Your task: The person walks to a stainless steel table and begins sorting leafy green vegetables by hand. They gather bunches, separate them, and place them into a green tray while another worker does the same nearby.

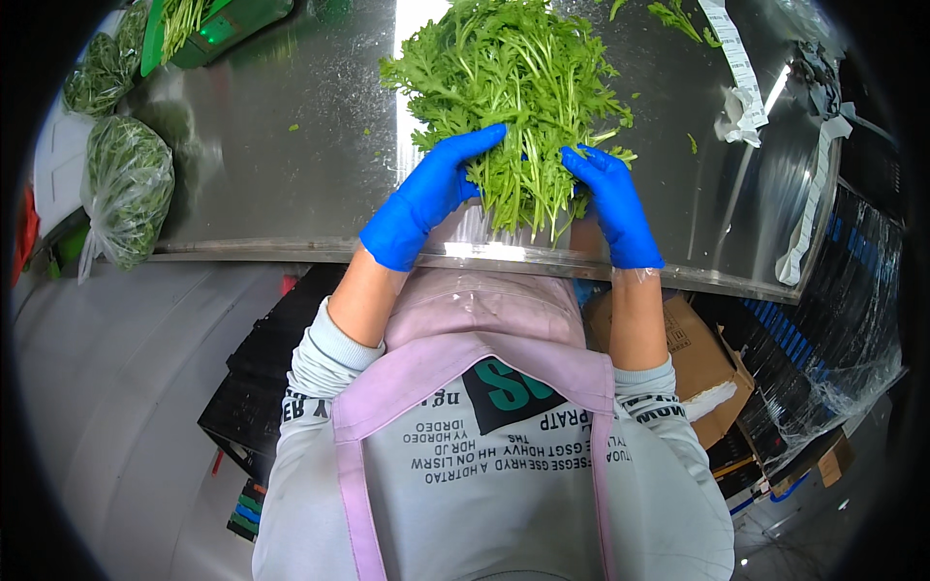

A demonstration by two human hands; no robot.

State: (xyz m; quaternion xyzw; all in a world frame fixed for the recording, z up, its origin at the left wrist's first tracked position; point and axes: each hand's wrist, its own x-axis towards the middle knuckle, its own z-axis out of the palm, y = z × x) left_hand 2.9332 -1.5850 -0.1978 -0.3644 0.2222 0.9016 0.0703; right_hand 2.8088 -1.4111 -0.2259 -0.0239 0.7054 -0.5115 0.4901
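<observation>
A large heap of leafy greens with cut stems (519,94) lies on the steel table (290,174) in front of me. My left hand (436,185), in a blue glove, holds the near left side of the greens, its thumb over the stems and its fingers partly hidden beneath them. On the near right side, my right hand (610,196), gloved in blue too, has its thumb and fingers around the edge of the stems; some fingertips are hidden by the leaves.
Clear plastic bags of greens (131,189) sit at the left edge. Upper left, a green scale (225,29) bears more stems. A strip of printed labels (737,62) and crumpled paper (737,120) lie at right. Below the table stands a cardboard box (672,348).
</observation>
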